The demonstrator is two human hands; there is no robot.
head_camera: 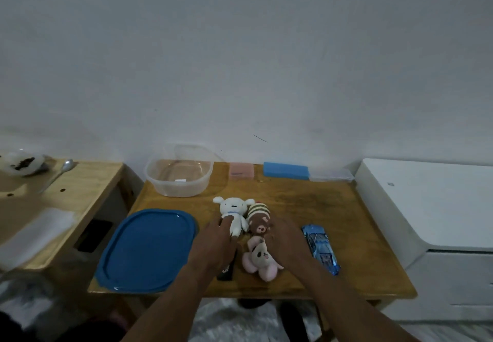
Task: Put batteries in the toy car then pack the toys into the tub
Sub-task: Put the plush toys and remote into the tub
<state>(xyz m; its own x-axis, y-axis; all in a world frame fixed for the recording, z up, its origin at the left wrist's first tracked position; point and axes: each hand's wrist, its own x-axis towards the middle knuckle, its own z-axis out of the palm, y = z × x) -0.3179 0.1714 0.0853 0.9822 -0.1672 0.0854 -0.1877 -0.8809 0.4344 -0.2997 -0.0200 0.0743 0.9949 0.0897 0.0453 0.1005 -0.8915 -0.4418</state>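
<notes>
Blue metallic toy car (pixel 320 248) lies on its wheels near the right edge of the brown wooden bench (pixel 306 200), nose toward me, just beside my operator's right hand (pixel 286 240) but not touched by it. From my remote seat I see both bare hands low over a cluster of three small plush toys at the middle of the bench.

The left hand (pixel 216 245) has its fingers (pixel 226 218) laid on the lower body of the white plush animal with a blue collar (pixel 234 212). I cannot tell whether they are closed round it. The right hand shows me its back, its fingers reaching against the brown plush bear in a striped cap (pixel 258 220). The fingertips are blurred, so I cannot tell whether it grips.

The pink and cream plush animal (pixel 262 260) lies between the two wrists. A small dark object (pixel 226 272) pokes out from under the left hand; I cannot make out what it is.

The clear plastic tub (pixel 181 189) stands open at the back left of the bench, well apart from the toys. Its blue oval lid (pixel 149 248) lies flat at the front left. Along the wall sit a pink box (pixel 241 171) and a blue box (pixel 286 170).
</notes>
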